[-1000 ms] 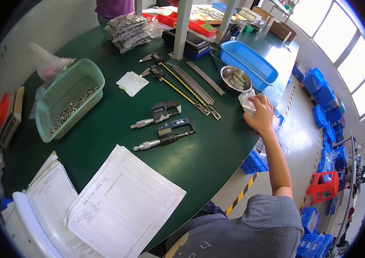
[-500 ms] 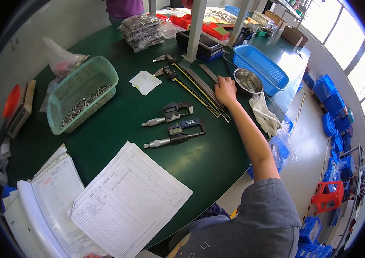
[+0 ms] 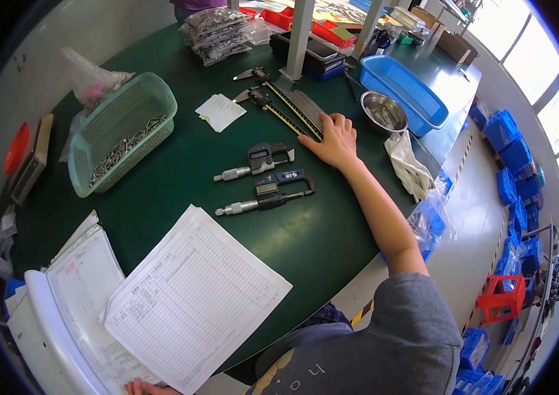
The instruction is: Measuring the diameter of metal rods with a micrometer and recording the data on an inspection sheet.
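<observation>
My right hand (image 3: 335,141) lies over the near ends of two digital calipers (image 3: 269,108) and a row of thin grey metal rods (image 3: 307,104). Its thumb is spread to the left, apart from the fingers, and the palm hides the tool ends. Left of it rest two digital micrometers, the upper one (image 3: 261,158) and the lower one (image 3: 273,192). Only some fingers of my left hand (image 3: 144,387) show at the bottom edge, touching the lower edge of the papers in an open folder (image 3: 85,289); their grip is hidden. Printed form sheets (image 3: 194,296) overlap that folder.
A green basket (image 3: 79,148) of small metal pins stands left. A steel bowl (image 3: 385,112), blue basket (image 3: 434,118) and white glove (image 3: 406,164) lie on the right. A metal post (image 3: 298,46) rises behind the calipers, near bagged parts (image 3: 213,33). A paper slip (image 3: 220,112) lies between.
My right hand has shifted left and slightly nearer, from beside the rods onto the caliper ends, its thumb spreading. More of my left hand shows. The view has shifted slightly.
</observation>
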`<state>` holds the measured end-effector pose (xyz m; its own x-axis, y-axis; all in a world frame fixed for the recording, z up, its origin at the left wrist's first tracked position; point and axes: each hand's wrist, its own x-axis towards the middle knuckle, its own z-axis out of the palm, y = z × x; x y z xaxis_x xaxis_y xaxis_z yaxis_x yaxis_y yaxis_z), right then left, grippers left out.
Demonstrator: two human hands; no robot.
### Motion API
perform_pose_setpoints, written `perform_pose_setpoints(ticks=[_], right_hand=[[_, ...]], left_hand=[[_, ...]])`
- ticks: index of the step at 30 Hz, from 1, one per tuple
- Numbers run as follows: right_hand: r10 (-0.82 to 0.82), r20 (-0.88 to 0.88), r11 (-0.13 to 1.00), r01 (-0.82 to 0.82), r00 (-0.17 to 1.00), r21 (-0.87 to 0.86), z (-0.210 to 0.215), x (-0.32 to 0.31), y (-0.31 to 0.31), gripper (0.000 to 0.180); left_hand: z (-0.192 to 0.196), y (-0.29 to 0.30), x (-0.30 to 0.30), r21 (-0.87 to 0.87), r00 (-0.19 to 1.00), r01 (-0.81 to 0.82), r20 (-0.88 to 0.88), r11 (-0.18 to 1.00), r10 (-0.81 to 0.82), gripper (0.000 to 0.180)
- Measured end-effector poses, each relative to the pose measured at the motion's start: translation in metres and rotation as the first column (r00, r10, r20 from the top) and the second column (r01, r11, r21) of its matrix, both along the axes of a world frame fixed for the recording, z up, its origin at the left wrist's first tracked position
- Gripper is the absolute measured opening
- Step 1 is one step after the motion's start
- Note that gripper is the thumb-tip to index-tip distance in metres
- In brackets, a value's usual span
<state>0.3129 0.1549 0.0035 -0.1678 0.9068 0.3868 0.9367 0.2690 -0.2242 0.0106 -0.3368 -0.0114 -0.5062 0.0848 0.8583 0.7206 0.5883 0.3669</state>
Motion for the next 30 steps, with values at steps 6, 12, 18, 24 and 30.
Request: perform_pose_setpoints(ticks=[6,12,18,24,30], right_hand=[[0.052,0.070,0.998,-0.053,0.996,0.015,0.004,0.009,0.008,0.075],[0.061,0.077,0.998,-0.059,0.995,-0.024,0.002,0.017,0.018,0.074],[0.078,0.079,0.992,-0.086,0.994,0.096,-0.006,0.018,0.016,0.072],[0.063,0.080,0.992,-0.071,0.995,0.106,-0.007,0.019,0.006,0.075],[0.056,0.002,0.998,-0.056,0.998,0.042,-0.006,0.019,0.004,0.075]], left_hand=[[-0.002,0.000,-0.004,0.025,0.999,0.032,-0.032,0.999,-0.031,0.021],[-0.005,-0.002,-0.003,0.035,1.000,0.011,0.009,0.999,-0.011,0.022],[-0.006,-0.007,-0.006,-0.023,1.000,-0.002,-0.030,1.000,0.001,0.022],[-0.005,-0.009,-0.008,-0.046,0.998,-0.046,-0.043,0.998,0.044,0.016],[-0.001,-0.011,-0.004,-0.133,0.996,-0.068,-0.072,0.989,0.059,0.020]])
